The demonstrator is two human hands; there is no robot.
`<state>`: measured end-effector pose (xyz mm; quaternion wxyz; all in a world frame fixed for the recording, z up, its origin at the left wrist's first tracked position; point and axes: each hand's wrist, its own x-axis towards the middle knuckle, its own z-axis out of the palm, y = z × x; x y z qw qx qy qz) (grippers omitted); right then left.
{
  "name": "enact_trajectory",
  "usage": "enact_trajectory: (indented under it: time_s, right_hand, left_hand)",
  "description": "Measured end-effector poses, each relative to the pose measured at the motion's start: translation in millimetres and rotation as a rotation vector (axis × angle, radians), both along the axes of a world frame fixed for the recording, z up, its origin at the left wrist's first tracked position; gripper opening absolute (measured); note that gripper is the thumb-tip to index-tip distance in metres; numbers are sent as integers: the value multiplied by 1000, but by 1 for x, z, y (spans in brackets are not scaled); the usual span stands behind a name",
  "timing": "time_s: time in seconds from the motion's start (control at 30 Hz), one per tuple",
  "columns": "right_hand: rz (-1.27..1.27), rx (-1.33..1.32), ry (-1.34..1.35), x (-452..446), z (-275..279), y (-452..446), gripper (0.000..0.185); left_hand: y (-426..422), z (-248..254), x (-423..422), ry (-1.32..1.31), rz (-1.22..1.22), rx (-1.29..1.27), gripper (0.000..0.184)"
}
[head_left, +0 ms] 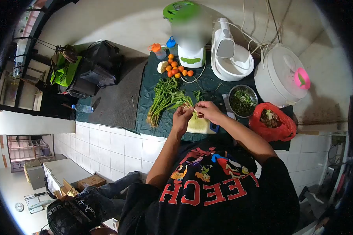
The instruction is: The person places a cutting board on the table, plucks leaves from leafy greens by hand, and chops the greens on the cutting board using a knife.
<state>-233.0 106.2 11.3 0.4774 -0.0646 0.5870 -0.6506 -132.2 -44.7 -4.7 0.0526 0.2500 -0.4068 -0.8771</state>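
Both hands meet over the near edge of a pale cutting board point(202, 126). My left hand point(181, 118) pinches the stems of a small bunch of leafy greens point(183, 99), whose leaves point away from me. Close beside it, my right hand point(208, 111) has its fingertips closed at the same stems; exactly what they grip is too small to make out. To the left lies a larger pile of long-stemmed leafy greens point(160, 100). A metal bowl point(256, 95) holding picked leaves stands right of my right hand.
A red plastic bag point(259, 127) with plant scraps sits at the right. Tomatoes point(175, 72), a cauliflower point(163, 67), bottles, a blender point(191, 55) and white containers line the back of the dark green cloth point(143, 113). Another person point(82, 209) is at lower left.
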Motion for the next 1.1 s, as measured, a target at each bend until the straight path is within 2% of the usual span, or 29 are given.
enact_trajectory:
  time_s: [0.07, 0.13, 0.33, 0.43, 0.53, 0.6, 0.67, 0.7, 0.73, 0.8, 0.87, 0.93, 0.97, 1.1]
  right_hand:
    - [13, 23, 4, 4, -6, -2, 15]
    - [22, 45, 8, 5, -17, -4, 15]
    - [-64, 1, -217, 14, -53, -5, 17]
    - [-119, 306, 111, 1, -83, 0, 19]
    - [-168, 364, 253, -18, -60, 1, 20]
    - [-219, 318, 223, -29, -58, -5, 20]
    - [-192, 235, 317, -42, -60, -9, 24]
    - [-65, 247, 551, -52, -76, -10, 26]
    - [-68, 246, 552, -54, -93, -10, 26]
    - [16, 346, 470, -50, -88, -14, 30]
    - [55, 316, 505, -43, -77, -17, 32]
    - [-45, 134, 259, -32, -45, -18, 33]
    - [-106, 75, 119, -28, -38, -17, 32]
    - [-15, 117, 150, -21, -21, -14, 28]
  left_hand:
    - [2, 5, 2, 2, 7, -2, 26]
    - [2, -2, 5, -45, 14, -125, 25]
    - [-11, -9, 0, -40, 172, -56, 30]
    - [-20, -6, 4, -48, 175, -98, 30]
    - [-26, -10, 7, -39, 131, -104, 31]
    - [-25, -5, 7, -10, 25, -97, 33]
    - [-20, -5, 5, -33, 33, -78, 36]
    - [-20, -8, 5, -24, 22, -85, 37]
    - [-20, -11, 4, -16, 11, -92, 39]
    - [-21, -17, 4, -19, 5, -122, 40]
    - [-22, -17, 7, -26, 3, -150, 42]
    - [-20, -11, 8, -123, -13, -152, 36]
    - [-19, -12, 7, -130, -8, -170, 42]
    - [-14, -9, 4, -122, -65, -213, 42]
